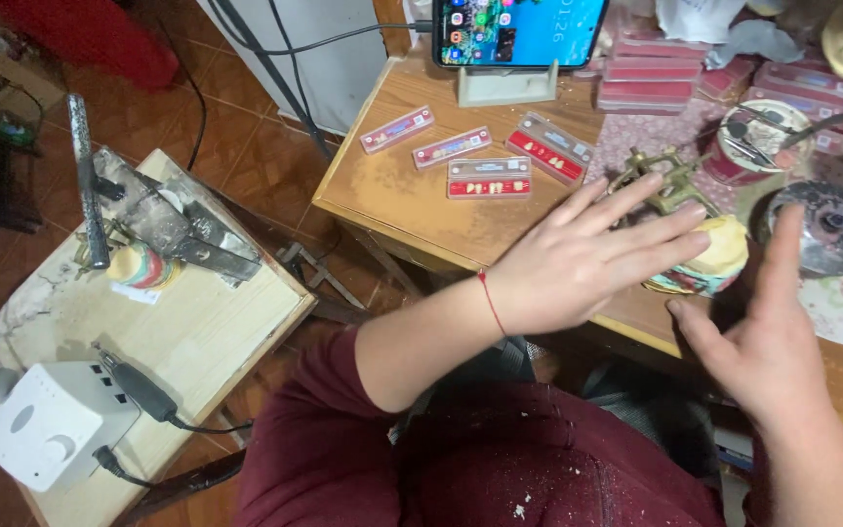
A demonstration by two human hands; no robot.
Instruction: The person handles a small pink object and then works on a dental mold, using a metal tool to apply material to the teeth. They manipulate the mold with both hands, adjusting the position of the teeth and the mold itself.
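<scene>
Pale yellow rounded plaster cast (726, 246) sits near the front edge of the brown wooden table (392, 200), on a brass hinged frame (663, 181). From the head camera we note our left hand (592, 256) spread flat above it, fingers straight, gripping nothing. Our right hand (765, 337) is open too, thumb raised, empty, beside a small round metal burner (824, 229). Four clear, red-backed tooth cards (488, 179) lie further left.

Maroon sleeve (343, 429), red wrist string (491, 303), red tooth cards (489, 179), pale yellow mould (724, 246).
</scene>
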